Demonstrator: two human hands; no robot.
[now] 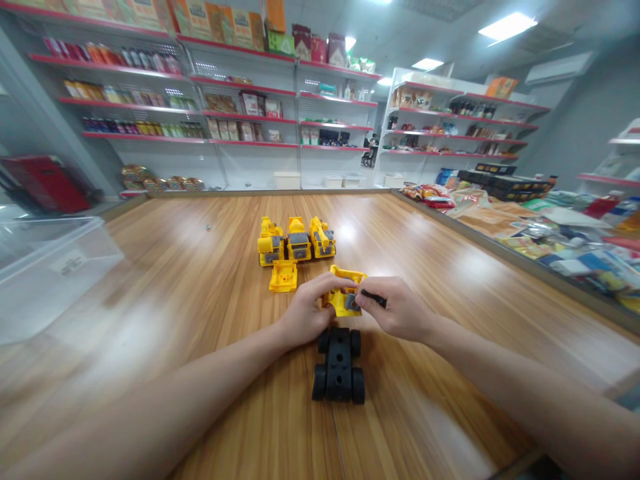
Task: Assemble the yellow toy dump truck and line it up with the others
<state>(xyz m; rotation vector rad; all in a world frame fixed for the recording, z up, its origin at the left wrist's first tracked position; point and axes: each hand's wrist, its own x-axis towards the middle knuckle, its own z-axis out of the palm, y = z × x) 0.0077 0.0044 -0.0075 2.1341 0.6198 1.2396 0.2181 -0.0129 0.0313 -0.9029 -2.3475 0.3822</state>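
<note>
A hollow yellow plastic shell (345, 309) is at the middle of the smooth, wood-grained counter (200, 280), just beyond a matte black chassis (340, 367) with four chunky wheels. The left hand (313, 310) curls around the shell's left side; the right hand (393, 307) pinches a short black rod (374, 298) at its right. The chassis's long axis runs away from the person. Three trucks (299, 248) stand beyond, short of the far rim (280, 193); wood stretches to either side.
</note>
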